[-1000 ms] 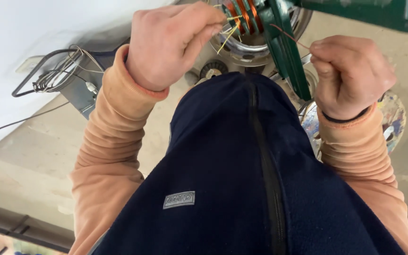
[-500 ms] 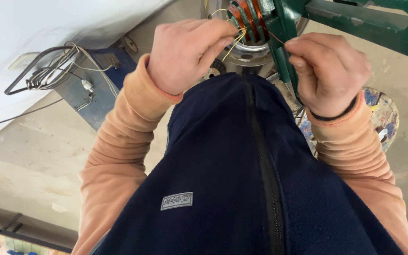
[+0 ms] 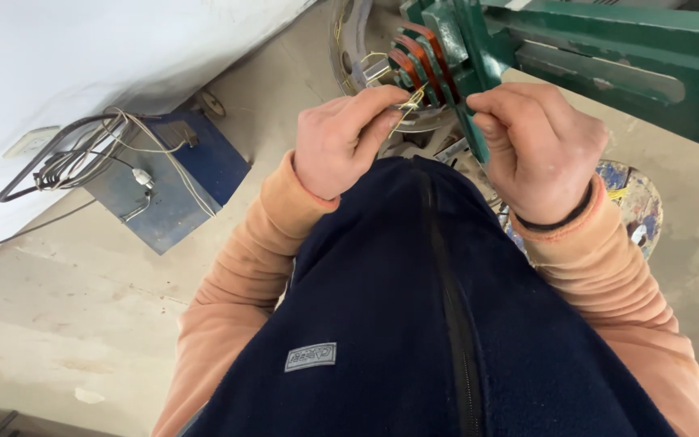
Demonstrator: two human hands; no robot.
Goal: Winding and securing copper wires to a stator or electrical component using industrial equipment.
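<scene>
- Up near the top centre of the frame, the person's left hand (image 3: pixel 348 144) is curled, thumb and forefinger pinched together on a bunch of thin yellowish wire strands (image 3: pixel 408 103).
- The right hand (image 3: pixel 537 150) sits just to the right of it, fingers folded into a loose fist; its fingertips press against the edge of the green fixture, and whether they also grip a strand cannot be told (the fingers hide the spot).
- The two hands are close together but not touching, with the wire strands between them.
- The strands run up to a set of copper-coloured coils (image 3: pixel 421 55) seated in a round metal ring (image 3: pixel 348 44) at the top centre.
- A green metal winding fixture (image 3: pixel 608 57) reaches in from the upper right of the frame and meets the coils; its paint is chipped along the edges.
- The person wears peach-orange sleeves (image 3: pixel 232 303) under a dark navy fleece vest (image 3: pixel 414 324) with a black zip, which fills the lower middle of the frame.
- A dark band (image 3: pixel 556 220) circles the right wrist.
- At the left, a blue metal box (image 3: pixel 175 190) lies on the concrete floor (image 3: pixel 58 324), with a tangle of cables (image 3: pixel 82 154) on it.
- A paint-spattered round container (image 3: pixel 637 202) shows at the right, partly behind the right arm.
</scene>
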